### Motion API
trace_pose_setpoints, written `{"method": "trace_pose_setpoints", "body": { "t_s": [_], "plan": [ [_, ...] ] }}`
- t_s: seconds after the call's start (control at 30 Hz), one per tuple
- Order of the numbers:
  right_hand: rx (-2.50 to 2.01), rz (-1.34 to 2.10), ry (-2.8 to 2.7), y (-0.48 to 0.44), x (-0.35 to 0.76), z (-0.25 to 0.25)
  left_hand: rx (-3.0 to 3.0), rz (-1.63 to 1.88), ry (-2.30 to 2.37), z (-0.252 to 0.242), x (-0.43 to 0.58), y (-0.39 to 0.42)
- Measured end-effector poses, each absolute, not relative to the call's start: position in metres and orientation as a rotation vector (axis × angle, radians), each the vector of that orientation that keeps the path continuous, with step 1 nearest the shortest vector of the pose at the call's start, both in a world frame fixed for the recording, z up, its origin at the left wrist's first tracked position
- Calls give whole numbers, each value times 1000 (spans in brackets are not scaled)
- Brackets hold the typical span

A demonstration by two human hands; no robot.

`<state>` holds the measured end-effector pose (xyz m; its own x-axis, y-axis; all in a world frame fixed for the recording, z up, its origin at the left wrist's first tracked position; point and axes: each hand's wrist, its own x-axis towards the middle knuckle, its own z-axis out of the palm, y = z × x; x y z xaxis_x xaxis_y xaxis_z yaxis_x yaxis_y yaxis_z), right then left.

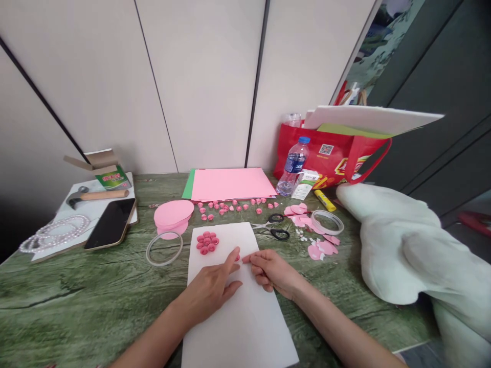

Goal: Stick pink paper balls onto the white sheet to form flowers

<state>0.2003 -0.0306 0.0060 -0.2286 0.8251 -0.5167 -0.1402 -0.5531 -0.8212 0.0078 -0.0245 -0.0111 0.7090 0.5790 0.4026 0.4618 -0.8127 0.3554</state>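
A white foam sheet (238,312) lies on the green table in front of me. Near its far end sits a cluster of small pink paper rolls (207,242). My left hand (213,289) rests on the sheet with its index finger stretched toward a tiny pink piece (238,257). My right hand (270,271) lies beside it, fingers curled, its fingertips pinching at that same pink piece. The two hands meet at the sheet's middle.
Scissors (274,228), tape rolls (327,222) (164,249), pink circles (173,214), loose pink rolls (230,205) and pink paper sheets (232,183) lie beyond. A phone (111,223), hammer (95,195), beads (53,232) are left; bottle (293,166), red bag (333,156), pale plush (406,245) right.
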Motion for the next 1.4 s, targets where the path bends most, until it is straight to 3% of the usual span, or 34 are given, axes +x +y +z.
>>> {"method": "trace_pose_setpoints", "body": {
  "t_s": [0.3, 0.53, 0.8, 0.93, 1.1, 1.4],
  "plan": [
    [-1442, 1658, -1160, -32, 197, -5, 2707, 631, 810, -12, 11, -24],
    [-1606, 1101, -1587, -41, 196, -9, 2799, 587, 811, -11, 15, -25],
    [-1476, 1514, -1270, -36, 196, -13, 2576, 728, 777, -9, 13, -27],
    [-1306, 1501, -1091, -37, 197, -3, 1690, 872, 726, 3, 11, -28],
    [-970, 1683, -888, -46, 191, 17, 905, 679, 380, 14, 7, -29],
    [-890, 1763, -720, -54, 182, 27, 852, 610, 315, 11, 4, -28]
  ]
}}
